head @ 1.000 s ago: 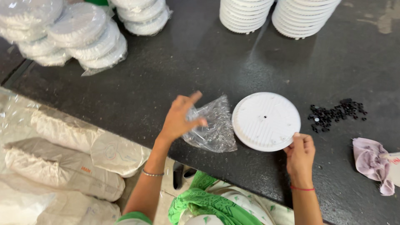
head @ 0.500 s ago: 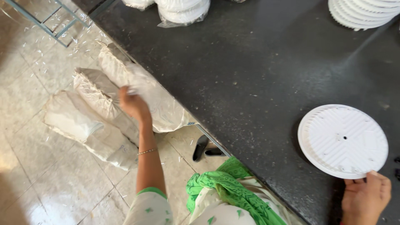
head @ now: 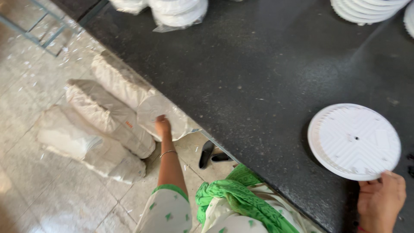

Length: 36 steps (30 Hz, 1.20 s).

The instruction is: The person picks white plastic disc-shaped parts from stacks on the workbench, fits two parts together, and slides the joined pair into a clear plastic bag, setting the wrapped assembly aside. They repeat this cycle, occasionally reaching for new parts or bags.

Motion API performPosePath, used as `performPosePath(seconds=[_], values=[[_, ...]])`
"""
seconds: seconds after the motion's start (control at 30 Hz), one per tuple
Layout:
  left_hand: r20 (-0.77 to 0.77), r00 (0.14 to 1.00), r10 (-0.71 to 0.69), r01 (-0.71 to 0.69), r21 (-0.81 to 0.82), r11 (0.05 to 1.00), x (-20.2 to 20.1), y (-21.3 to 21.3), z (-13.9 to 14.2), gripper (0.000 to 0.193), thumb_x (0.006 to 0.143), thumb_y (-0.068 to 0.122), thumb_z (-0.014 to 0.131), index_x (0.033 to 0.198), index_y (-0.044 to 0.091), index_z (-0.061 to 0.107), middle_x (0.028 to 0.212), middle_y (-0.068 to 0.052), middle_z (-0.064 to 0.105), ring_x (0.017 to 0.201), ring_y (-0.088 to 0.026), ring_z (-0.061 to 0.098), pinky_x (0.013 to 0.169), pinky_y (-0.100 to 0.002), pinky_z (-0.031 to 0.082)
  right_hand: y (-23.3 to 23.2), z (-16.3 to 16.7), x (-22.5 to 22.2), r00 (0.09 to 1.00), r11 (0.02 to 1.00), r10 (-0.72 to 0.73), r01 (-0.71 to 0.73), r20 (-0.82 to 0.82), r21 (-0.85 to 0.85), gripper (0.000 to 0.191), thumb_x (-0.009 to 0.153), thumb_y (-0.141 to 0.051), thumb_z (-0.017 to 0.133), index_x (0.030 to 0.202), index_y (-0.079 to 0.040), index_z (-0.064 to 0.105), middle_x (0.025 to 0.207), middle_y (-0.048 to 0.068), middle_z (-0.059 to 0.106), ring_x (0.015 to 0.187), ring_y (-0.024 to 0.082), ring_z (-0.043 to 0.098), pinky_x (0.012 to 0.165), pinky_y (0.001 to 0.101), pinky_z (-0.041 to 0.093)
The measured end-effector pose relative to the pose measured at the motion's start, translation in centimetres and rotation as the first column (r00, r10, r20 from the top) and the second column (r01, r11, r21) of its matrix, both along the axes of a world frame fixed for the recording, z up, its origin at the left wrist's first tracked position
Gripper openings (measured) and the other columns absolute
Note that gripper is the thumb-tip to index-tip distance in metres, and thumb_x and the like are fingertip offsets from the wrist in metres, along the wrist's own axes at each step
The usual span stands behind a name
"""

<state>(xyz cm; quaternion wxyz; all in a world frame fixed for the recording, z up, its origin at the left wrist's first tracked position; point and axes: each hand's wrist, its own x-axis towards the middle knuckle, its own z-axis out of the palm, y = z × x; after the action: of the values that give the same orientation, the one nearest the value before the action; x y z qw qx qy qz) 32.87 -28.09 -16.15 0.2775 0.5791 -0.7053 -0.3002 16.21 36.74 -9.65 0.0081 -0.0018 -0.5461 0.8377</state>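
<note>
My left hand reaches down below the table edge and touches the round end of a plastic-wrapped roll of white discs lying on the floor. Whether its fingers grip anything is hidden. My right hand rests at the near right of the black table, fingertips curled on the near rim of a single white ribbed disc that lies flat there.
Two more long wrapped rolls lie side by side on the tiled floor. Stacks of white discs and bagged stacks stand at the table's far side. Black sandals lie under the edge; a green scarf hangs over my lap.
My left hand left the clear plastic bag on the table and dropped to the wrapped roll on the floor. The view swung left. My right hand stayed at the disc.
</note>
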Motion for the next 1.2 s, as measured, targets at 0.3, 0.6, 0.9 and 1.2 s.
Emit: performPosePath(seconds=[0.3,0.6,0.9,1.2], values=[[-0.581,0.778,-0.239,-0.118,-0.509,0.853,-6.6,4.0,11.4,0.019,0.109,-0.006,0.055,0.127,0.002,0.058,0.128,-0.010,0.051,0.110,-0.020,0.058,0.093,-0.036,0.049,-1.0,1.6,-0.3,0.974,0.962,-0.137,0.087,0.180,0.258,0.010,0.105,-0.013,0.053,0.105,-0.005,0.058,0.094,0.001,0.058,0.086,0.011,0.058,0.081,0.0301,0.055],[-0.330,0.277,-0.903,0.836,-0.380,0.395,-23.9,25.9,15.5,0.028,0.105,0.028,0.061,0.124,0.009,0.071,0.119,-0.012,0.068,0.107,-0.027,0.067,0.094,-0.036,0.053,-2.4,3.7,0.4,0.986,0.876,-0.133,0.071,0.097,0.478,0.021,0.101,-0.019,0.060,0.106,0.001,0.063,0.101,0.007,0.067,0.091,0.014,0.066,0.079,0.0312,0.059],[-0.428,0.132,-0.894,0.989,-0.007,0.149,-28.2,34.4,12.2,0.020,0.093,0.021,0.071,0.107,0.008,0.079,0.095,-0.007,0.078,0.083,-0.018,0.072,0.076,-0.031,0.055,-0.3,7.4,1.5,0.964,0.747,-0.253,0.141,0.081,0.650,0.021,0.099,-0.018,0.064,0.106,0.001,0.068,0.090,0.005,0.070,0.078,0.013,0.071,0.069,0.0300,0.060],[-0.437,0.135,-0.889,0.988,-0.012,0.156,-27.9,34.1,13.4,0.018,0.092,0.019,0.074,0.105,0.008,0.080,0.095,-0.008,0.078,0.079,-0.014,0.071,0.073,-0.029,0.055,2.6,8.6,-2.4,0.896,0.229,-0.330,0.380,-0.296,0.896,0.019,0.089,-0.009,0.075,0.108,-0.004,0.075,0.090,0.008,0.070,0.072,0.019,0.072,0.067,0.0312,0.056]])
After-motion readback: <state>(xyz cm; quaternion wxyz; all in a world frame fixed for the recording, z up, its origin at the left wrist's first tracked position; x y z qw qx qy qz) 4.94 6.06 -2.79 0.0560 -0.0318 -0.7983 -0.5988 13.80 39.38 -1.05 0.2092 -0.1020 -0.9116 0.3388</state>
